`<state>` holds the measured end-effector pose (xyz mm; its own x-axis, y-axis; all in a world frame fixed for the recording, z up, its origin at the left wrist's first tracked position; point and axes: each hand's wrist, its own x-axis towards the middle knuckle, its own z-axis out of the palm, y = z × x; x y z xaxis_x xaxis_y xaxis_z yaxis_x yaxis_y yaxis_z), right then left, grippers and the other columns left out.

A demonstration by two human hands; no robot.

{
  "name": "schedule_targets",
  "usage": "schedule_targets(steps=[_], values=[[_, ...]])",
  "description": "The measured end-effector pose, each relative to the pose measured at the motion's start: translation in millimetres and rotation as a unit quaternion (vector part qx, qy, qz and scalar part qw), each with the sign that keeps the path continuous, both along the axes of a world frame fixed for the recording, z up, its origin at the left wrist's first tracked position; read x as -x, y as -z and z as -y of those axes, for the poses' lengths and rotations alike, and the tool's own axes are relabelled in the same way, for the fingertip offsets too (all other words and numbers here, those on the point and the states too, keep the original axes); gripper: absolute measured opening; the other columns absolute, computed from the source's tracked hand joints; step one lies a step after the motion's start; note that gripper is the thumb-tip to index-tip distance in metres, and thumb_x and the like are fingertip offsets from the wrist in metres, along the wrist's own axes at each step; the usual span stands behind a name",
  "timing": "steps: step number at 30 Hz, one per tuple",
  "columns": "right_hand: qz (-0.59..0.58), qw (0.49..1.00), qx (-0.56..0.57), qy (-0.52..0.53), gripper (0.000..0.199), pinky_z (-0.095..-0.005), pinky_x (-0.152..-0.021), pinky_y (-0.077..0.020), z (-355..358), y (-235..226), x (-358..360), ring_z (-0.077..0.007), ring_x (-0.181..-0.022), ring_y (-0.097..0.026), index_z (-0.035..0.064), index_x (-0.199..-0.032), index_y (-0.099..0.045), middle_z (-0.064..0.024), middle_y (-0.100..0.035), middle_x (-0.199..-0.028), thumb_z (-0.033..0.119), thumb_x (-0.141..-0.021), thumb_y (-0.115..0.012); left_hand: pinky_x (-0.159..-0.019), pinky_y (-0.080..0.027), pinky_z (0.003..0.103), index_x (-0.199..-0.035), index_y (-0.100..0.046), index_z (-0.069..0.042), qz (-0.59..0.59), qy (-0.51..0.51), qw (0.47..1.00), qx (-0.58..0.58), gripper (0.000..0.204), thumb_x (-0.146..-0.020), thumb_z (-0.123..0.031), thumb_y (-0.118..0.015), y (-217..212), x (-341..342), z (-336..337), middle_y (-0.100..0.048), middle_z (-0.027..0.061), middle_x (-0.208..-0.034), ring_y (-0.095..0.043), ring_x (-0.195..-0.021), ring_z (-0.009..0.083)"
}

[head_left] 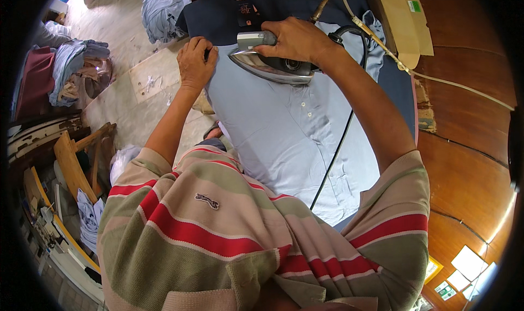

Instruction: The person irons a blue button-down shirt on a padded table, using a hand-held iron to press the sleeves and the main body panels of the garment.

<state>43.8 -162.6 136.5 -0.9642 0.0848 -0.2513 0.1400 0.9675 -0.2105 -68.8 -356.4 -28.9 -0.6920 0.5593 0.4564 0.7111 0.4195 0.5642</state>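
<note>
A light blue shirt (262,117) lies spread out on a dark navy ironing surface (215,22), its small white buttons facing up. My right hand (297,41) is wrapped round the grey handle of a clothes iron (273,68). The iron's shiny metal body rests on the upper part of the shirt, its tip pointing left. At the shirt's upper left edge, my left hand (197,63) has its fingers curled and closed on the fabric. A black cord (337,150) runs from the iron's back end down across the shirt.
A pale hose (382,46) crosses the upper right beside an open cardboard box (401,27). Brown wooden panelling (464,125) lines the right side. Folded clothes (68,73) are piled at far left, above wooden boards (76,163). Another blue garment (164,13) hangs at the top.
</note>
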Motion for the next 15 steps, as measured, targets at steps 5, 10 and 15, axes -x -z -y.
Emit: schedule_targets(steps=[5, 10, 15], values=[[-0.02, 0.999, -0.009, 0.049, 0.057, -0.0408, -0.076, -0.0511, -9, -1, -15, -0.0344, -0.084, -0.065, 0.0056, -0.108, -0.062, -0.0188, -0.067, -0.085, 0.055, -0.079, -0.058, -0.08, -0.038, 0.039, -0.079, -0.058, -0.01, -0.011, -0.007, 1.0, -0.017, 0.013, -0.076, -0.021, -0.063, 4, -1, -1, -0.057, 0.0034, -0.091, -0.055, -0.087, 0.0248], [-0.015, 0.992, 0.006, 0.122, 0.06, -0.0416, -0.076, -0.051, 7, -1, -11, -0.0358, -0.085, -0.064, 0.0043, -0.109, -0.061, -0.0214, -0.066, -0.086, 0.056, -0.079, -0.057, -0.079, -0.038, 0.038, -0.079, -0.057, -0.01, 0.002, -0.002, 1.0, -0.016, 0.013, -0.076, -0.02, -0.063, 2, -2, -1, -0.057, 0.0034, -0.091, -0.054, -0.088, 0.0247], [-0.005, 0.996, 0.008, 0.089, 0.061, -0.0416, -0.076, -0.0512, 8, 2, -2, -0.0349, -0.082, -0.065, 0.0045, -0.111, -0.06, -0.0204, -0.066, -0.084, 0.056, -0.078, -0.058, -0.08, -0.037, 0.038, -0.079, -0.058, -0.01, 0.002, -0.006, 1.0, -0.019, 0.012, -0.076, -0.02, -0.063, 0, -2, -1, -0.057, 0.0035, -0.091, -0.054, -0.088, 0.0247]])
